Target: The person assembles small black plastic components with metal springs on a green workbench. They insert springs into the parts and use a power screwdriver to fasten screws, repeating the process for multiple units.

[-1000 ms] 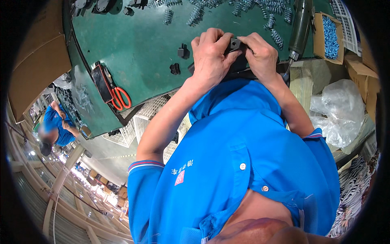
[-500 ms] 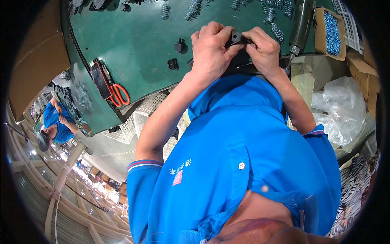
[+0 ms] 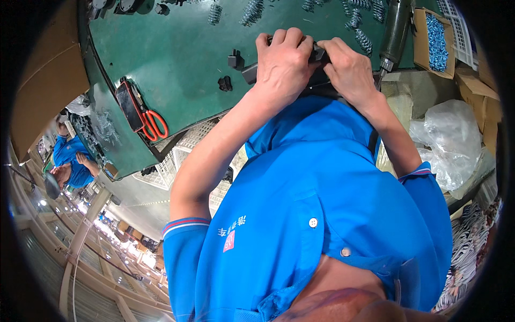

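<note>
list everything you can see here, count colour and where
black part: one, black, gripped between both hands at the bench edge
small black pieces: two loose, black, on the bench left of the hands
green bench: one, dark green, across the top of the view
metal springs: many, grey, scattered along the far side of the bench
scissors: one pair, red handles, at the bench's left edge
power tool: one, dark, upright right of the hands
cardboard box: one, brown, holding blue-grey screws, far right
plastic bag: one, clear, right of the person
co-worker: one, blue shirt, far left
blue shirt: one, blue, on the person
left hand: on the black part
right hand: on the black part
</note>
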Tool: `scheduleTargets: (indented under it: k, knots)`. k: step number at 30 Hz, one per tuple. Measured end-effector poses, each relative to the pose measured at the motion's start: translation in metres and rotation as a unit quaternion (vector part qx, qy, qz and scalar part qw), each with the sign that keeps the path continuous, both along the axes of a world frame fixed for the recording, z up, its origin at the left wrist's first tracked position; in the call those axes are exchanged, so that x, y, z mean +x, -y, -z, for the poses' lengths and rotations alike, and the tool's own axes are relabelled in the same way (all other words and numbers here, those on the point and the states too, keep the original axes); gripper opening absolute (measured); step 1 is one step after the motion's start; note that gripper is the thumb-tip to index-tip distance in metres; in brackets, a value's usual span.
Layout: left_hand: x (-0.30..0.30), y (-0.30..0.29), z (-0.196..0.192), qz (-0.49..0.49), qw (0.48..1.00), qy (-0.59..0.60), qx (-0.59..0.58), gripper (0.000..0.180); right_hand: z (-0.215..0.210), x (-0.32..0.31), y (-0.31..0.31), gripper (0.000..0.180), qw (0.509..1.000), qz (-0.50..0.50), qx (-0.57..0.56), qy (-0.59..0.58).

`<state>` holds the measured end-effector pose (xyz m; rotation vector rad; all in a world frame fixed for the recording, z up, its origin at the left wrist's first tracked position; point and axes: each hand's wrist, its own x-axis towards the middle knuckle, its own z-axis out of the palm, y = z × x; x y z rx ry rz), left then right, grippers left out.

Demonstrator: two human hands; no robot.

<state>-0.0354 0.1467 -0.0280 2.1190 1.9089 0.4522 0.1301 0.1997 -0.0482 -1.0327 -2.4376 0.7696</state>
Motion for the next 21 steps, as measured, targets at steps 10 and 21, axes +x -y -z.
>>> scheduleTargets:
  k: [10, 21]
  knots:
    - [0.004, -0.007, -0.002, 0.017, 0.998, -0.049, -0.032, 0.037, -0.034, 0.072, -0.088, 0.073, 0.941, 0.23, 0.13, 0.213]
    - [0.004, 0.0, 0.004, 0.035, 0.997, -0.072, -0.001, 0.029, -0.021, 0.071, -0.087, 0.061, 0.961, 0.248, -0.116, -0.045]
